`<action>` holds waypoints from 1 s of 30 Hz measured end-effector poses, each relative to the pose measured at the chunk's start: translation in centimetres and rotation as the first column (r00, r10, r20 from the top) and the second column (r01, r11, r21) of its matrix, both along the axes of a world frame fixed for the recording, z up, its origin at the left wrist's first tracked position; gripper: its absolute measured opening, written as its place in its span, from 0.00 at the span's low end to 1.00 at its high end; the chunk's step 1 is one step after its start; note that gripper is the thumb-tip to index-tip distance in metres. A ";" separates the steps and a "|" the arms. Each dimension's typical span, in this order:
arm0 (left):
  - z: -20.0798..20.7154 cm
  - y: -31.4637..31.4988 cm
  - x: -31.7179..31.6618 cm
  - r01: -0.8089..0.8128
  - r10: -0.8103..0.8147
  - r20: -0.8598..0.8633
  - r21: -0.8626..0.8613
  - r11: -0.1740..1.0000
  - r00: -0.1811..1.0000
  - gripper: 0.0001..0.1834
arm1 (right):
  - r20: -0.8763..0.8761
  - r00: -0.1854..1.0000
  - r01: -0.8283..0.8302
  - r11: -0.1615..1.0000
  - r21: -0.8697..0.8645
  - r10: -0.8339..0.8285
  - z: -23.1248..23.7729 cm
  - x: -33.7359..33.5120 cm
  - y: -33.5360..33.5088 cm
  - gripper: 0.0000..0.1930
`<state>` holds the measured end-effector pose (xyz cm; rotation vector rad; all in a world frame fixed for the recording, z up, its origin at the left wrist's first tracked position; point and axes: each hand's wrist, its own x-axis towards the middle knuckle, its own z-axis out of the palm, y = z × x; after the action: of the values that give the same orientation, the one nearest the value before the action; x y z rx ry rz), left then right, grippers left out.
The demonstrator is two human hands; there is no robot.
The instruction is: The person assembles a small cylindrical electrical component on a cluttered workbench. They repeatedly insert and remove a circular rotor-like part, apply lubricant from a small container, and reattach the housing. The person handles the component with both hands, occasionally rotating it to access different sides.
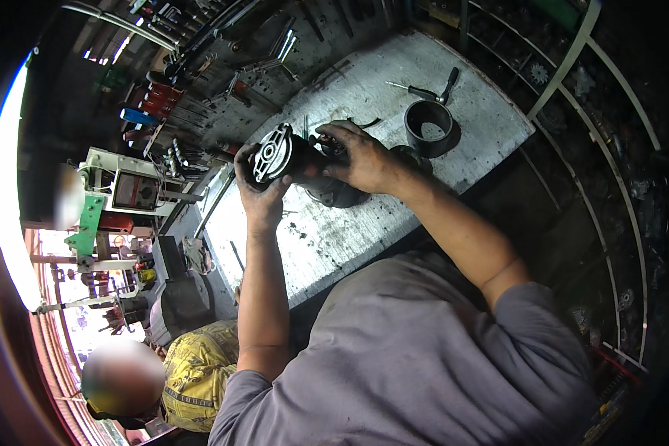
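Note:
Above the bench, my left hand (259,182) is closed around the silver, ribbed end cover of a dark cylindrical motor part (299,157). The cover's round hub faces up and to the left. My right hand (360,160) grips the other end of the same part, fingers curled over the top and thumb below. Its palm side and part of that end are hidden. Beneath my hands lies a dark round metal part (340,195), partly covered by them. To the right, an open dark metal cylinder (429,125) stands on the bench.
Two black-handled screwdrivers (449,86) lie beyond the cylinder on the pale, stained workbench (334,249). Wrenches (284,48) and other tools hang along the back board. A person in a yellow patterned shirt (201,372) is at the lower left. Metal shelving (572,67) stands right.

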<state>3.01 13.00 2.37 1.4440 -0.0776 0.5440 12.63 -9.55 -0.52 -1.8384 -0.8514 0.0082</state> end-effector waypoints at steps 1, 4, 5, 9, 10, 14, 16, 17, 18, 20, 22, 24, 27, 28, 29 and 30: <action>0.0 0.0 0.0 -0.002 0.001 0.002 0.006 1.000 1.000 0.53 | 0.003 1.000 -0.012 1.000 0.007 0.012 0.0 0.2 -0.1 0.40; 0.5 -0.3 0.0 -0.013 0.013 -0.005 0.034 0.999 1.000 0.55 | -0.077 0.994 -0.083 0.997 -0.001 0.082 -0.1 0.6 -0.6 0.40; 0.7 -0.5 -0.1 -0.026 0.027 -0.012 0.051 0.998 1.000 0.56 | -0.115 0.987 -0.113 0.994 -0.011 0.111 -0.1 0.8 -0.8 0.40; 1.5 -1.2 -0.2 -0.082 0.087 -0.024 0.165 0.983 0.996 0.57 | -0.068 0.988 -0.141 0.989 -0.038 0.138 -0.3 1.5 -1.1 0.40; 1.5 -1.5 -0.4 -0.093 0.098 -0.017 0.178 0.980 0.995 0.57 | -0.091 0.984 -0.154 0.987 -0.038 0.150 -0.3 1.6 -1.1 0.41; 1.9 -1.7 -0.7 -0.055 0.059 -0.037 0.110 0.992 0.998 0.49 | -0.133 0.970 -0.203 0.979 0.028 0.205 -0.5 2.2 -0.8 0.42; 2.0 -1.5 -0.9 -0.054 0.061 -0.066 0.097 0.994 0.996 0.49 | -0.093 0.976 -0.191 0.980 0.064 0.196 -0.4 2.3 -0.8 0.43; 2.0 -1.3 -1.0 -0.057 0.065 -0.076 0.100 0.993 0.995 0.50 | -0.107 0.975 -0.190 0.980 0.062 0.196 -0.4 2.3 -0.9 0.44; 2.1 -1.1 -1.0 -0.037 0.045 -0.079 0.099 0.994 0.996 0.50 | -0.121 0.973 -0.190 0.980 0.059 0.196 -0.3 2.3 -1.0 0.44; 1.9 -0.9 -1.1 -0.004 0.009 -0.095 0.049 0.999 0.995 0.50 | -0.085 0.978 -0.188 0.981 0.052 0.192 0.0 2.3 -1.0 0.45; 1.9 -0.8 -0.9 -0.017 0.023 -0.085 0.069 0.997 0.996 0.49 | -0.050 0.981 -0.182 0.982 0.057 0.185 0.5 2.3 -1.0 0.46; 2.0 -0.7 -0.9 -0.014 0.022 -0.087 0.093 0.996 0.996 0.50 | 0.094 0.965 -0.259 0.950 0.175 0.246 1.0 2.6 -1.1 0.43; 2.2 -0.7 -1.0 -0.018 0.031 -0.090 0.143 0.989 0.995 0.50 | 0.113 0.955 -0.294 0.934 0.203 0.276 1.9 3.8 -1.1 0.41; 2.3 -0.8 -1.0 -0.018 0.031 -0.083 0.147 0.989 0.996 0.50 | 0.085 0.952 -0.306 0.926 0.220 0.294 2.2 4.2 -1.3 0.40; 2.3 -0.8 -1.1 -0.011 0.025 -0.096 0.144 0.990 0.995 0.50 | 0.053 0.960 -0.281 0.939 0.198 0.276 2.4 4.4 -1.4 0.40; 2.3 -0.9 -1.1 0.002 0.009 -0.097 0.113 0.994 0.995 0.50 | 0.064 0.963 -0.270 0.941 0.205 0.262 2.6 4.7 -1.6 0.40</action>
<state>1.93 12.11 4.68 1.5792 -0.0289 0.4773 17.31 -11.13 2.10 -1.5179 -1.0793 0.0533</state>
